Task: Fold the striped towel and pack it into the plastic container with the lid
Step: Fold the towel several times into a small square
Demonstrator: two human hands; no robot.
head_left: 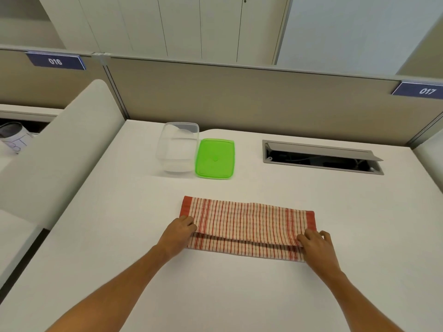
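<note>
Seen from the head camera, the striped towel is lying on the near middle of the white desk, already doubled into a long band whose long axis is running left to right. The left hand is pinching the upper layer at the band's left end, fingers curled round the cloth, while the right hand is gripping the same layer at the right end. That upper edge is sitting just short of the near edge, so the fold is looking unfinished. The clear plastic container is standing open, well apart on the far side, slightly left of the towel's middle, with its green lid lying flat just beside it on the right. Judging by this, the left hand is the nearer one to the container.
</note>
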